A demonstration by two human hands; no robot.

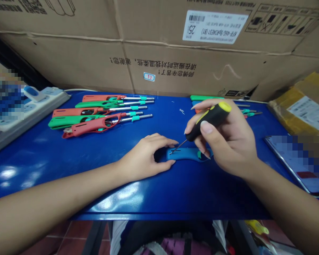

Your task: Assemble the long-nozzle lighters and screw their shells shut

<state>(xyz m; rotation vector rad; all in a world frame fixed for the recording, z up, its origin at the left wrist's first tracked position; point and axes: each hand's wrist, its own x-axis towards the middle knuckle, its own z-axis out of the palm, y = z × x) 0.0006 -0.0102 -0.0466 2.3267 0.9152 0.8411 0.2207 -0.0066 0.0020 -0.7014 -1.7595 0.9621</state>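
Observation:
A blue gas lighter lies flat on the blue table, its handle end toward my left hand. My left hand pinches that end between thumb and fingers, steadying it against the tabletop. In my right hand is a screwdriver with a black and yellow handle, gripped at a slant. Its thin shaft points down and left, and the tip meets the lighter's body near the left end. The lighter's right end is partly hidden behind my right fingers.
Several red and green gas lighters lie side by side at the back left. More lighters are partly hidden behind my right hand. A power strip runs along the left, a phone lies at the right, and a large cardboard box stands behind.

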